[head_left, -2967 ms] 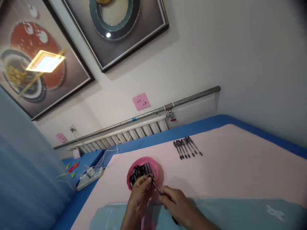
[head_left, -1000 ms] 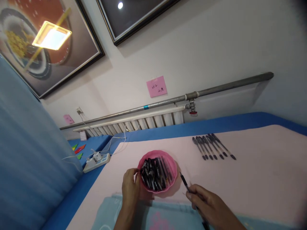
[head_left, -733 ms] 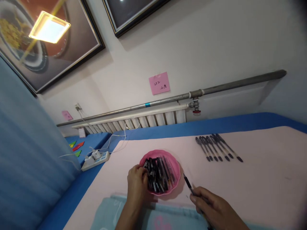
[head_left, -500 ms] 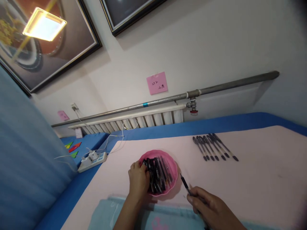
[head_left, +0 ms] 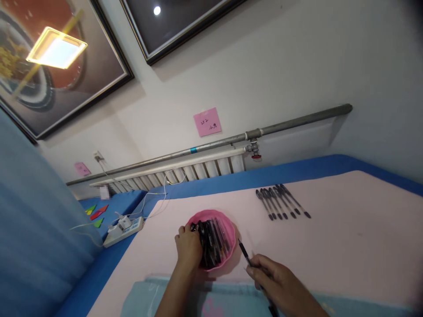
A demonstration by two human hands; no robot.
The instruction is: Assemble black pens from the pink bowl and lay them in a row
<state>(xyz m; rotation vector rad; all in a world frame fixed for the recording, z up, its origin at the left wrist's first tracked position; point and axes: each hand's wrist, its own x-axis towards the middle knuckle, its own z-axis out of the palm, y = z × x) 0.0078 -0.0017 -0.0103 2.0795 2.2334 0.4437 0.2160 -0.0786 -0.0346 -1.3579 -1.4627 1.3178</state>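
Note:
A pink scalloped bowl (head_left: 235, 240) holds several pens (head_left: 211, 246), some with black caps and some refill-like thin clear ones. My left hand (head_left: 189, 247) is at the bowl's left side, fingers curled over the rim among the black pen ends; what its fingertips grip is hidden. To the right of the bowl, my right hand (head_left: 279, 281) is closed around a black gel pen (head_left: 244, 252), its bare tip pointing up and left beside the bowl. Farther back, several capped pens (head_left: 280, 201) lie side by side in a slanted row.
A pale pink sheet (head_left: 330, 246) covers the blue table (head_left: 264, 169). A light-blue cloth (head_left: 142, 299) lies along the near edge. At the left are a white power strip (head_left: 124, 231) with cables and a blue curtain (head_left: 36, 229). Radiator (head_left: 211, 168) and pipe run behind.
The whole view has shifted slightly, so the pens and bowl appear farther left. Both hands keep nearly the same places beside the bowl, and the right still holds the pen.

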